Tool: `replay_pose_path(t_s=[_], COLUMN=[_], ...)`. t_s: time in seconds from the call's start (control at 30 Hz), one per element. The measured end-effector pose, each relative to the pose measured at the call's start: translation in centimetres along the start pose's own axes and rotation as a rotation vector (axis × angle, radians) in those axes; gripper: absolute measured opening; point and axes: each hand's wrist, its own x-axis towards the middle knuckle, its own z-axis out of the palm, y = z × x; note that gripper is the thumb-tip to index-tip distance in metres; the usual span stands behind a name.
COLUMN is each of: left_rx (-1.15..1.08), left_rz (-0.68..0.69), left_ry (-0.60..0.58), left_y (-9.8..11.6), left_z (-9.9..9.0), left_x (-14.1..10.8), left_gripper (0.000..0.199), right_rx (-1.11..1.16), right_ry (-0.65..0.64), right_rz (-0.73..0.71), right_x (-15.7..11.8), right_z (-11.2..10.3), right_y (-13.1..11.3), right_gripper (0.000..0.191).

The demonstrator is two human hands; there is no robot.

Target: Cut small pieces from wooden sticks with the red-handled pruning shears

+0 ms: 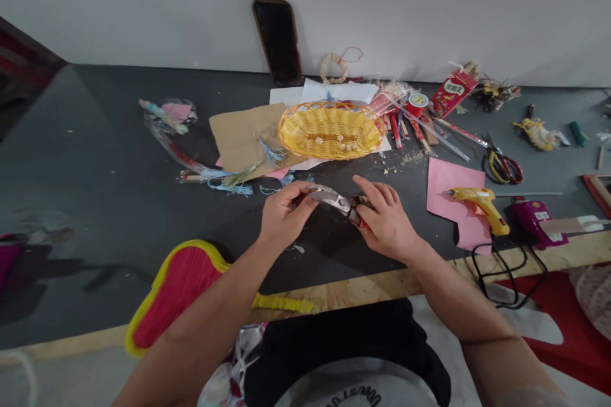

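Observation:
My right hand is wrapped round the handles of a pair of pruning shears, whose curved metal jaws point left over the near middle of the table. At the jaws' tip, my left hand is closed in a pinch. Whatever lies between those fingers is too small to make out. Just beyond both hands sits a yellow woven basket with a few small pale pieces in it. Under my left forearm lies a red, yellow-edged fan-like piece with a yellow handle.
On the right are a yellow glue gun on pink paper, scissors and a purple box. A phone leans on the wall behind brown paper and blue tassels. A red drink carton stands farther right.

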Motion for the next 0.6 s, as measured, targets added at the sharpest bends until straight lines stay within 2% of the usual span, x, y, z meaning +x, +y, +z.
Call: replay_pose_path(t_s=[0.2, 0.4, 0.6], left_rx=[-0.008, 0.037, 0.022], left_rz=[0.007, -0.007, -0.031], left_ry=[-0.015, -0.019, -0.010], left_y=[-0.48, -0.07, 0.18], left_z=[-0.18, -0.17, -0.11], left_x=[-0.15, -0.10, -0.09], left_gripper=[0.026, 0.027, 0.028], right_rx=[0.020, -0.022, -0.044], right_ry=[-0.027, -0.098, -0.088], right_rz=[-0.005, -0.006, -0.021], right_x=[-0.11, -0.14, -0.33], right_z=[0.49, 0.14, -0.09], right_y=[0.12, 0.39, 0.48], right_gripper=[0.016, 0.013, 0.015])
